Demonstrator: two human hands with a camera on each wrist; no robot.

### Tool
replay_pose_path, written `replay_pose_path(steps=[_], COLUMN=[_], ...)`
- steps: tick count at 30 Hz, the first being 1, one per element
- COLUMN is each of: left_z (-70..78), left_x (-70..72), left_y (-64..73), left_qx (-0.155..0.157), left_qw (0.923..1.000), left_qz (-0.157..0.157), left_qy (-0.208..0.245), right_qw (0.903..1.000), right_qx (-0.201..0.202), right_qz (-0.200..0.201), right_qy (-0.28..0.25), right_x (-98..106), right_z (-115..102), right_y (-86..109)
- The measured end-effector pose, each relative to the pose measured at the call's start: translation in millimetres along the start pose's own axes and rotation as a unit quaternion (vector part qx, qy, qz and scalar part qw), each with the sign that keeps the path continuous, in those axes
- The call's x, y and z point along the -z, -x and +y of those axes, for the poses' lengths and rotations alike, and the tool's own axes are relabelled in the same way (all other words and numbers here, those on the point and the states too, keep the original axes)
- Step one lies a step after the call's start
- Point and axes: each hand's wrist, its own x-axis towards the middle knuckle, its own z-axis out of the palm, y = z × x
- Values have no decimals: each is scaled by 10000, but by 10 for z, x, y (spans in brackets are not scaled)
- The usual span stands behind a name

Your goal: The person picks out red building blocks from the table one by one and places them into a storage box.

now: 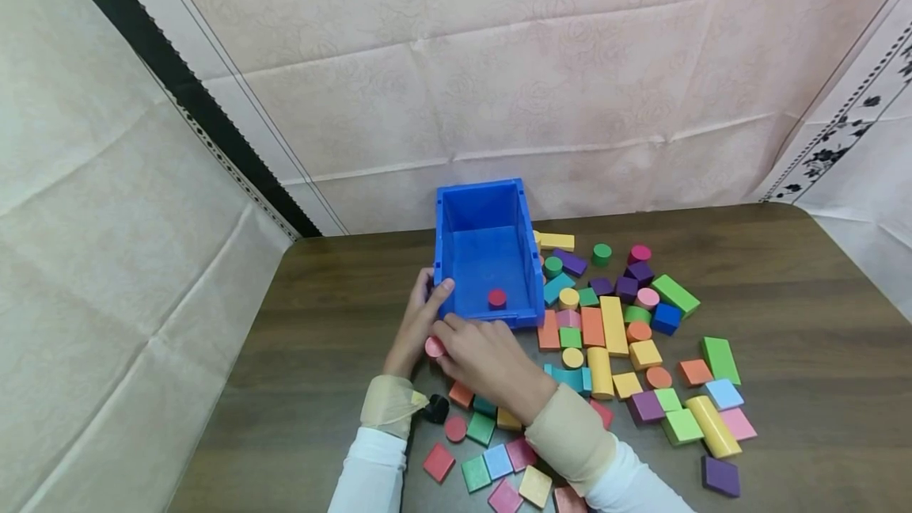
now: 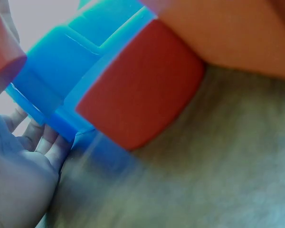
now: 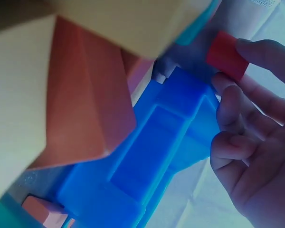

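Observation:
A blue plastic bin (image 1: 476, 252) stands at the far edge of the table, with one red cylinder block (image 1: 496, 298) inside near its front wall. My left hand (image 1: 410, 331) holds the bin's left side, thumb by the rim and fingers against the outside; the left wrist view shows those fingers partly hidden behind the bin. Just in front of the bin, my right hand (image 1: 492, 359) pinches a small red cylinder block (image 3: 227, 56) between thumb and fingers. In the head view, this held block looks pinkish and lies between the two hands.
Many coloured blocks lie right of the bin and in front of it, including a yellow cylinder (image 1: 712, 426), a purple block (image 1: 720, 476) and a green block (image 1: 721, 359). Below the arms lies a red block (image 1: 438, 462). A cloth wall (image 1: 570, 101) rises behind the table.

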Motion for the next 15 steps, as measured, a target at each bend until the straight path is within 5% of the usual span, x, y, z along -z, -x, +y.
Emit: replay_pose_path(steps=[15], left_z=[8], left_x=[-6], left_y=[5], left_qx=[2], left_qw=[10000], left_qz=[27], left_qy=[6], right_qw=[9999], right_qx=[-5], right_qz=[138], right_qy=[-33], right_x=[70], right_z=[25], right_y=[11])
